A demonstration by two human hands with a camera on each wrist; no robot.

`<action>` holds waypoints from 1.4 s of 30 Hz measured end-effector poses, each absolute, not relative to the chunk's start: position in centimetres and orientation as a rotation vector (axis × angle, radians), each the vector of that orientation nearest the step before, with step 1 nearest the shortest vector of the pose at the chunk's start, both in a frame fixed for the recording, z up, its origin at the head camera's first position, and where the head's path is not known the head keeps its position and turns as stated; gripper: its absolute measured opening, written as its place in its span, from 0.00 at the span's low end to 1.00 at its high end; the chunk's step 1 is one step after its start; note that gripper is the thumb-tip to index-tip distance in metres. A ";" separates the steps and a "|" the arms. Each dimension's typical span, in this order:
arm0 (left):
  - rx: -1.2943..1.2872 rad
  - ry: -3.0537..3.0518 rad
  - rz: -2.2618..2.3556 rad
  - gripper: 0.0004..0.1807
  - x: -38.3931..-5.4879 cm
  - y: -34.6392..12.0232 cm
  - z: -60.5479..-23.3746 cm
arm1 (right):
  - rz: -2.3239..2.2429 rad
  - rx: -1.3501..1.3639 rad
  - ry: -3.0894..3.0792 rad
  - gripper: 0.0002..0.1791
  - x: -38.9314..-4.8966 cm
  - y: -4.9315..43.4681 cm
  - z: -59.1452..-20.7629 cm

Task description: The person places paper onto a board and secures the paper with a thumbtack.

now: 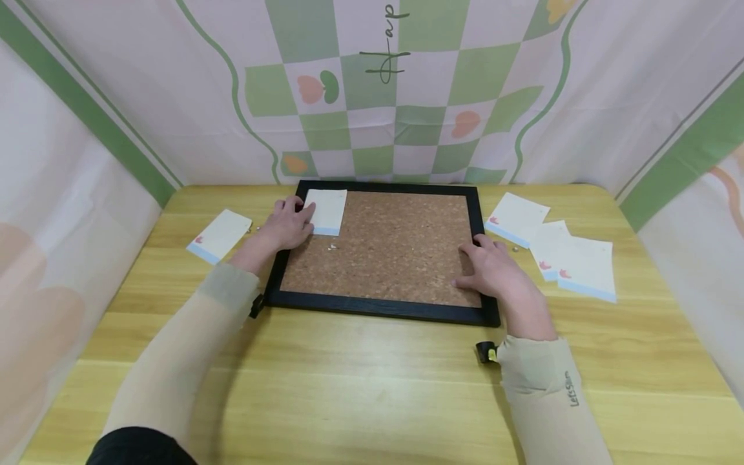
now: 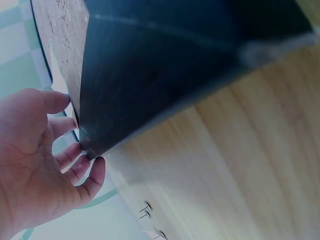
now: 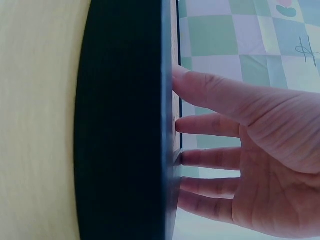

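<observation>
A cork board [image 1: 401,248] in a black frame [image 1: 372,306] lies on the wooden table. On its upper left corner is a white note sheet [image 1: 325,210] with a blue bottom strip. My left hand [image 1: 289,223] touches this note's left edge with the thumb, its other fingertips at the frame. In the left wrist view those slightly bent fingers [image 2: 90,182] reach the frame's corner. Spread over the board's right side, my right hand [image 1: 491,265] rests its fingertips on the cork and frame; the right wrist view shows the fingers [image 3: 210,157] nearly straight.
Another note sheet [image 1: 223,234] lies left of the board, several thumbtacks [image 2: 145,206] near it. To the right are three more sheets [image 1: 517,216], two overlapping, and a small tack [image 1: 515,249]. A patterned curtain [image 1: 372,129] hangs behind the table.
</observation>
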State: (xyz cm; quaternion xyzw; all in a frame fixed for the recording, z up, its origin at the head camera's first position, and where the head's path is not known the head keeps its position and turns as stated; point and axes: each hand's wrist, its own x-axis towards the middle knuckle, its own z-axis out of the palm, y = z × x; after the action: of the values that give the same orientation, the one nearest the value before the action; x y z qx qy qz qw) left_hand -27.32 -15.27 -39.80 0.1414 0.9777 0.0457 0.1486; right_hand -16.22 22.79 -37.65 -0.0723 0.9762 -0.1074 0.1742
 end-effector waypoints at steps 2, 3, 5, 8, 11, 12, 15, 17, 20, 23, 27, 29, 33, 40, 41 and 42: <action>0.407 2.812 0.136 0.32 -27.3 -15.3 -39.8 | -0.308 -0.211 2.768 0.42 -16.2 22.8 -37.7; 0.409 2.813 0.137 0.32 -27.3 -15.3 -39.8 | -0.313 -0.215 2.771 0.42 -16.2 22.9 -37.6; 0.412 2.811 0.139 0.32 -27.3 -15.4 -39.8 | -0.327 -0.228 2.775 0.41 -16.2 23.0 -37.7; 0.421 2.805 0.136 0.32 -27.3 -15.5 -39.9 | -0.362 -0.247 2.776 0.41 -16.2 23.3 -37.7; 0.427 2.798 0.127 0.31 -27.3 -15.6 -39.9 | -0.405 -0.267 2.775 0.40 -16.1 23.6 -37.7; 0.426 2.798 0.122 0.31 -27.3 -15.6 -39.9 | -0.419 -0.271 2.773 0.40 -16.1 23.7 -37.7; 0.432 2.802 0.110 0.31 -27.0 -15.5 -39.6 | -0.435 -0.307 2.777 0.39 -16.2 24.1 -37.7; 0.431 2.801 0.115 0.31 -27.0 -15.5 -39.5 | -0.440 -0.324 2.777 0.39 -16.3 24.3 -37.7; 0.419 2.796 0.172 0.31 -26.9 -15.6 -39.5 | -0.458 -0.342 2.770 0.39 -16.5 24.6 -37.7; 0.415 2.803 0.245 0.30 -27.0 -15.7 -39.4 | -0.502 -0.337 2.748 0.40 -16.6 25.0 -37.6; 0.413 2.817 0.281 0.30 -27.1 -15.8 -39.3 | -0.566 -0.331 2.747 0.40 -16.6 25.9 -37.2; 0.416 2.822 0.272 0.30 -27.2 -15.8 -39.4 | -0.598 -0.295 2.753 0.39 -16.6 26.7 -37.1; 0.424 2.822 0.258 0.30 -27.4 -15.8 -39.3 | -0.643 -0.171 2.773 0.37 -16.4 28.4 -37.0; 0.466 2.829 0.262 0.29 -27.6 -16.0 -39.2 | -0.678 -0.044 2.810 0.31 -16.1 30.8 -37.4; 0.473 2.828 0.253 0.29 -27.6 -16.1 -39.3 | -0.682 -0.035 2.812 0.30 -16.0 31.1 -37.5; 0.472 2.830 0.250 0.29 -27.7 -16.1 -39.3 | -0.687 -0.031 2.815 0.29 -16.0 31.2 -37.6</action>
State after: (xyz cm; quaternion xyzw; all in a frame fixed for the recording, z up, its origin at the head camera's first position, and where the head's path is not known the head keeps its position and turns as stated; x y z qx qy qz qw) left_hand -27.67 -16.09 -39.34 0.1626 0.9742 0.0860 0.1306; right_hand -16.04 31.22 -37.59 -0.0107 0.9642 -0.2354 0.1218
